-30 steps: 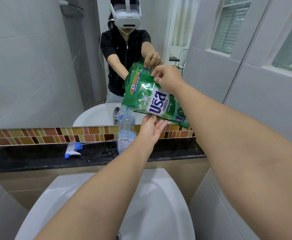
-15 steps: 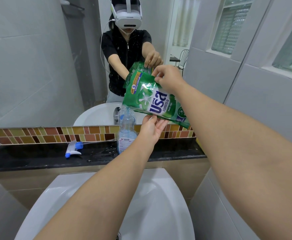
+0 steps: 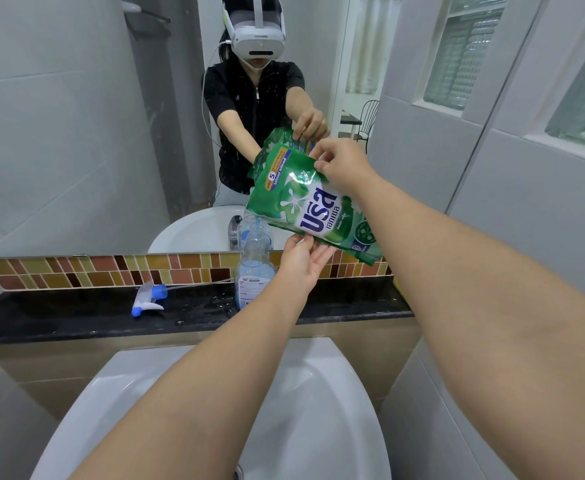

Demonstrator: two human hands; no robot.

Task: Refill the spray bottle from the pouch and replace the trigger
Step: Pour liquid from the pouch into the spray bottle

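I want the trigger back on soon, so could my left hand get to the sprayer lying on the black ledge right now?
Probably not yet: the left hand supports the green pouch as it pours into the bottle. The way to the trigger sprayer looks open.

grey tiled walls (image 3: 59, 133) | mirror (image 3: 166, 140) | black ledge (image 3: 59, 317) | white sink (image 3: 319, 410)

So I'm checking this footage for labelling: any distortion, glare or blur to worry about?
Head view: wide-angle lens bows the wall tiles and stretches both forearms; mirror doubles the green pouch; glossy highlights on the pouch near the right hand; clear spray bottle is sharp; left hand unblurred.
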